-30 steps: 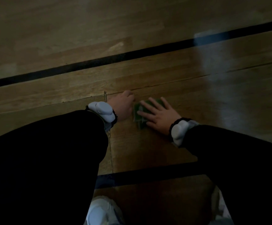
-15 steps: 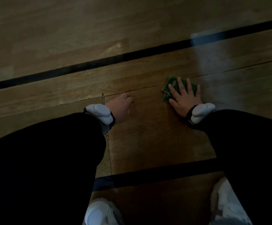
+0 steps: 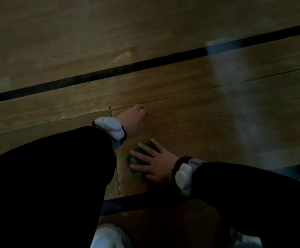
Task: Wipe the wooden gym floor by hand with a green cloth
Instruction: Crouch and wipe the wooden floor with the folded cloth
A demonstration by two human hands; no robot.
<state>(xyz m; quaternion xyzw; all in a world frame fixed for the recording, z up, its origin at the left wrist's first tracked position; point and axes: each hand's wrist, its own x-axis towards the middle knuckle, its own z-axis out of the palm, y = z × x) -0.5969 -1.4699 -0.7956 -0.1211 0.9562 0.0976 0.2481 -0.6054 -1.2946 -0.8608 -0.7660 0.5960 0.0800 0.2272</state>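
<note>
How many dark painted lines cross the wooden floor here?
2. One line runs diagonally across the floor beyond the left hand. The other lies near the feet, below the right hand, partly hidden by the sleeves.

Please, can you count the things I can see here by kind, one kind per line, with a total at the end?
Bare hands: 2, left, right
Folded green cloth: 1
White wrist-worn devices: 2
White shoes: 2
Dark painted lines on the wooden floor: 2
Total: 9
</note>
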